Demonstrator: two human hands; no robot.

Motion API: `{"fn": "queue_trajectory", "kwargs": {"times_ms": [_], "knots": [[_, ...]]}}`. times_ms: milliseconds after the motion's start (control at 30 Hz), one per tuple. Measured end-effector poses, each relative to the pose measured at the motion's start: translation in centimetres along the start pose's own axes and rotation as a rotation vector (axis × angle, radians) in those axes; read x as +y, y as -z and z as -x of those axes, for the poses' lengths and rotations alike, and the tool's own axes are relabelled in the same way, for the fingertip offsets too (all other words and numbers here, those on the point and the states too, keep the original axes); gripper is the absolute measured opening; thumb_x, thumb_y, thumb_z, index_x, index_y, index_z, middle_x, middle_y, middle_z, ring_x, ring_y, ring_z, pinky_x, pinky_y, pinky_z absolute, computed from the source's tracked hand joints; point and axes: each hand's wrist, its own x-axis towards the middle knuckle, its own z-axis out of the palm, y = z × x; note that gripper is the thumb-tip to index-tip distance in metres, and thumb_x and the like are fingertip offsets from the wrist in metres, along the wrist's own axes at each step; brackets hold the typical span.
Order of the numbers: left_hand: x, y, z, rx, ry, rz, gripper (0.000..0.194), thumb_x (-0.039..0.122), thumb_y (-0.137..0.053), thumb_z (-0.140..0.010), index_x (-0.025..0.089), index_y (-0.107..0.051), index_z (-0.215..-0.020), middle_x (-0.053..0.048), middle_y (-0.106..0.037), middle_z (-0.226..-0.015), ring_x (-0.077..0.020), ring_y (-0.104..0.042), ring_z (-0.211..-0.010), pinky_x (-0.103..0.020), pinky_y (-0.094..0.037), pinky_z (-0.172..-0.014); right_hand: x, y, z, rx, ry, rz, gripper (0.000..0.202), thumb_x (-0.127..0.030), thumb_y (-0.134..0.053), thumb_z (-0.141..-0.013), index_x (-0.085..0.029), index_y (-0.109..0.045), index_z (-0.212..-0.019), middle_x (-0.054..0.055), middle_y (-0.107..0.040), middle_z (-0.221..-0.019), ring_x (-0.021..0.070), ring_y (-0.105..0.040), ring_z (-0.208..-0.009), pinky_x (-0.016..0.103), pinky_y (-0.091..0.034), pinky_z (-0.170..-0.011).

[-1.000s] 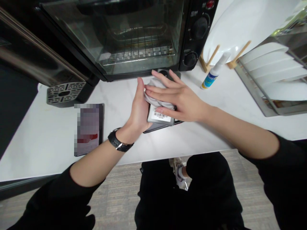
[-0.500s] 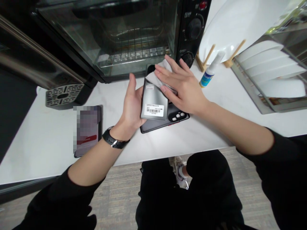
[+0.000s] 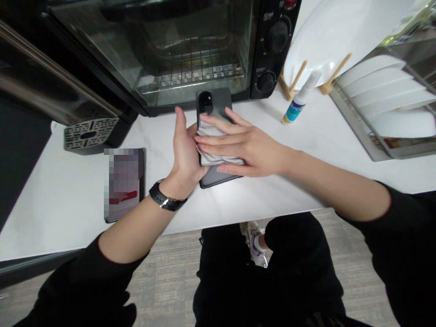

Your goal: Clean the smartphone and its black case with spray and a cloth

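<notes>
Since half a second ago the right hand (image 3: 245,147) has slid the grey cloth (image 3: 214,145) down the phone (image 3: 213,106), covering its label. Left hand (image 3: 185,150) keeps an open, flat grip behind the phone, above the bench (image 3: 68,190). Right fingers lie flat on the cloth. At far right, a dish rack (image 3: 357,122) holds white plates (image 3: 384,86).

Left hand (image 3: 185,152): upright on edge, thumb up, palm facing right, watch on wrist.
Right hand (image 3: 243,145): flat, fingers (image 3: 214,136) spread, pointing left.
</notes>
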Motion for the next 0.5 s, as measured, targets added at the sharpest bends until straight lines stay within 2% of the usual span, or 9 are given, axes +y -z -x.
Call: {"fn": "queue_trajectory", "kwargs": {"times_ms": [100, 200, 300, 500], "knots": [[0.3, 0.8, -0.4, 0.002, -0.134, 0.015, 0.061, 0.067, -0.037, -0.108, 0.023, -0.070, -0.134, -0.005, -0.085, -0.115, -0.0298, -0.070, -0.135, -0.033, -0.059, -0.110, 0.1, 0.0, 0.0, 0.021, -0.008, 0.030, 0.048, -0.044, -0.040, -0.112, -0.033, -0.055, -0.156, -0.004, -0.057, -0.164, 0.0229, -0.026, -0.169, 0.062, -0.013, -0.141], [0.4, 0.9, -0.6, -0.003, -0.149, -0.010, 0.062, 0.065, -0.035, -0.109, 0.021, -0.071, -0.132, -0.005, -0.085, -0.114, -0.0307, -0.070, -0.134, -0.033, -0.057, -0.111, 0.6, 0.2, 0.0, 0.095, -0.135, 0.055, 0.052, -0.048, -0.040, -0.111, -0.033, -0.052, -0.159, -0.001, -0.051, -0.169, 0.0289, -0.025, -0.169, 0.070, -0.017, -0.137], [0.4, 0.3, -0.5, -0.019, -0.090, -0.035, 0.061, 0.063, -0.034, -0.110, 0.021, -0.071, -0.132, -0.005, -0.085, -0.110, -0.0309, -0.073, -0.129, -0.034, -0.059, -0.107, 1.3, 0.3, 0.1, 0.152, -0.267, 0.073, 0.060, -0.055, -0.034, -0.111, -0.030, -0.044, -0.165, 0.003, -0.041, -0.174, 0.0328, -0.021, -0.170, 0.072, -0.016, -0.136], [-0.1, -0.8, 0.1, -0.019, 0.050, -0.028, 0.052, 0.059, -0.043, -0.109, 0.026, -0.068, -0.140, -0.006, -0.084, -0.110, -0.0296, -0.077, -0.122, -0.037, -0.063, -0.104, 2.1, -0.4, 0.5, 0.227, -0.402, 0.059, 0.074, -0.073, -0.040, -0.103, -0.033, -0.043, -0.165, 0.005, -0.039, -0.175, 0.0365, -0.018, -0.171, 0.073, -0.012, -0.137]]}}
